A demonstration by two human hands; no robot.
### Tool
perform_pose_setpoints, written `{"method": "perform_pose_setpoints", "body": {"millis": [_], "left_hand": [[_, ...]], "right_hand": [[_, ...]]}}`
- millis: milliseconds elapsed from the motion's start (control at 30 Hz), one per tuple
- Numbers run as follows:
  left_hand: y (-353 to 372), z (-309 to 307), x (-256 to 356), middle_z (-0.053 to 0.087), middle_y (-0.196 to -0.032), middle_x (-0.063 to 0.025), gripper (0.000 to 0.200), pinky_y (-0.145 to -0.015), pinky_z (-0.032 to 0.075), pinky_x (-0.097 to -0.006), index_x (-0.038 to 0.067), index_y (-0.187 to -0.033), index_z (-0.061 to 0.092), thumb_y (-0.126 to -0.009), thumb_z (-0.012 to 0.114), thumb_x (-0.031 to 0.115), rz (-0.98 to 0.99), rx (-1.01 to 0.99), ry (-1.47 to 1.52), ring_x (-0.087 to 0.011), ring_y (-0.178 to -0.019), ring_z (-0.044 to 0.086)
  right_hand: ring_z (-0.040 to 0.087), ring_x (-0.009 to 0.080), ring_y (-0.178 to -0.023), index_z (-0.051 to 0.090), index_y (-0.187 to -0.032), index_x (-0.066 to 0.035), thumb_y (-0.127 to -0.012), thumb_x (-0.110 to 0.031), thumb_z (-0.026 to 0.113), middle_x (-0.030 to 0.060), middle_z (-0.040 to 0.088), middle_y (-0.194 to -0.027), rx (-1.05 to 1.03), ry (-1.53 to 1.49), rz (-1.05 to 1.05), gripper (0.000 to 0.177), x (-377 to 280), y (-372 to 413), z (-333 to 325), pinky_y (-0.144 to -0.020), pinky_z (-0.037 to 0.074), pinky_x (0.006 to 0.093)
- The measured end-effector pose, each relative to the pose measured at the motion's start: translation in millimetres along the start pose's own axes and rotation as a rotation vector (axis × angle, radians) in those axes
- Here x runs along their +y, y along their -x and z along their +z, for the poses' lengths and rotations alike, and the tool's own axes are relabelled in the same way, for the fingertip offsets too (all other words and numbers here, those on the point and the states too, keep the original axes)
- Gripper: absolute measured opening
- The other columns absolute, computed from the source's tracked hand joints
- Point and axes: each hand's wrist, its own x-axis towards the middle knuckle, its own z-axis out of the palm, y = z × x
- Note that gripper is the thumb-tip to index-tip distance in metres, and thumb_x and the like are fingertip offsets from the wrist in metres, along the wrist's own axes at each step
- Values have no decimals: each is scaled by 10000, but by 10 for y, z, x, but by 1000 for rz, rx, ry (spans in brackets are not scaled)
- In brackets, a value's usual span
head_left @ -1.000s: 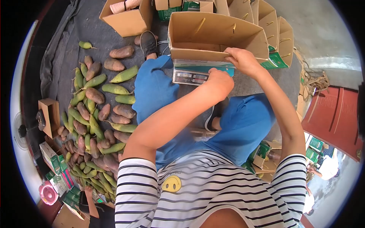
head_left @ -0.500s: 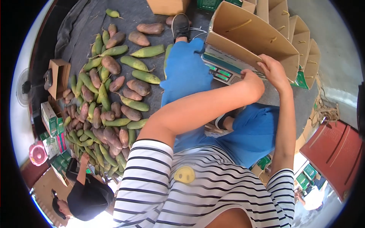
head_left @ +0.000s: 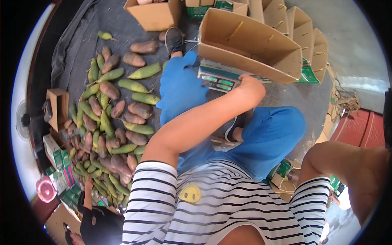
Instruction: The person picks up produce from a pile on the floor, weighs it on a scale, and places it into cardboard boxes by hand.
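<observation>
An open-topped cardboard box [head_left: 249, 61] with yellow cord loops stands on a digital scale [head_left: 219, 81] with green lit displays. My left hand [head_left: 252, 89] is at the box's lower near edge, beside the scale, with its fingers curled in; what they grip, if anything, is hidden. Far from the box, my right hand [head_left: 377, 177] is at the right edge of the view, dark and partly cut off, its fingers not visible.
Green and reddish-brown long radishes [head_left: 109, 90] lie on dark ground cloth at left. More open boxes [head_left: 300, 28] stand behind the scale, another box [head_left: 157, 15] at the top. A person in black [head_left: 100, 224] reaches into the pile at lower left.
My right hand has left the box edge and swung down to the far right. My left hand stays by the box. The view has shifted, so the box and scale appear further left.
</observation>
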Motion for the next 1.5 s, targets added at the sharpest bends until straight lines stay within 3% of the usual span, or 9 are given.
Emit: {"method": "perform_pose_setpoints", "body": {"millis": [267, 400, 467, 600, 667, 733, 933, 1033, 1500], "left_hand": [[4, 247, -42, 617, -915, -117, 199, -725, 449, -410, 85, -933, 642, -752, 584, 140, 45, 262, 37, -262, -876, 609], [628, -457, -153, 590, -905, -136, 308, -771, 455, -421, 52, -967, 585, -726, 686, 214, 82, 491, 211, -313, -909, 582], [990, -651, -358, 603, -998, -135, 359, -835, 452, -418, 51, -1032, 580, -731, 708, 197, 32, 1048, 267, -318, -986, 573], [1623, -209, -1225, 620, -929, -143, 269, -771, 477, -342, -1, -1039, 580, -795, 638, 98, -442, 1430, 491, -293, -862, 608], [1925, 797, -1894, 619, -920, -164, 249, -725, 479, -331, -16, -1039, 572, -864, 583, 160, -722, 1240, 678, -272, -850, 614], [2175, 1594, -2131, 613, -926, -191, 248, -719, 474, -398, -5, -1006, 568, -849, 580, 186, -941, 962, 383, -336, -834, 602], [2712, 3476, -1885, 620, -868, -221, 288, -761, 469, -465, 25, -961, 576, -800, 581, 264, -1367, 519, 534, -394, -857, 592], [2942, 4135, -1639, 582, -1047, -178, 345, -822, 465, -438, 53, -1072, 562, -790, 600, 248, -1535, 214, 565, -360, -996, 559], [2845, 4762, -971, 523, -1239, -65, 314, -936, 358, -447, 104, -1149, 532, -840, 480, 135, -877, 41, 76, -259, -1140, 467]], "right_hand": [[580, 183, -881, 551, -1132, 32, -818, 6, 551, 127, 604, -1039, 52, 53, -22, 315, -124, 28, -83, -773, 460, 272], [583, 175, -855, 557, -1128, 28, -831, -8, 549, 122, 609, -1022, 111, 46, -43, 299, -53, 193, -72, -757, 463, 265], [584, 171, -842, 560, -1126, 26, -837, -15, 547, 119, 611, -1013, 137, 64, -23, 292, 14, 263, -43, -749, 465, 261], [587, 164, -816, 565, -1122, 22, -850, -29, 545, 113, 616, -996, 146, 137, 50, 278, 135, 327, -3, -733, 469, 254], [588, 160, -803, 568, -1120, 21, -856, -36, 544, 110, 619, -987, 159, 221, 147, 271, 254, 285, 58, -725, 471, 250], [590, 156, -790, 571, -1118, 19, -863, -44, 542, 107, 621, -979, 151, 271, 209, 264, 415, 285, 93, -717, 473, 246], [596, 139, -861, 595, -1092, 9, -904, -122, 540, 82, 626, -978, -261, 447, 682, 236, 1304, 603, 159, -765, 472, 246], [587, 138, -905, 609, -1085, -20, -909, -179, 557, 69, 622, -1000, -363, 454, 705, 243, 1733, 935, 52, -793, 466, 265], [588, 276, -1019, 555, -1173, -56, -847, -280, 617, 145, 600, -1107, -1014, 707, 713, 401, 1806, 1313, 171, -871, 449, 358]]}}
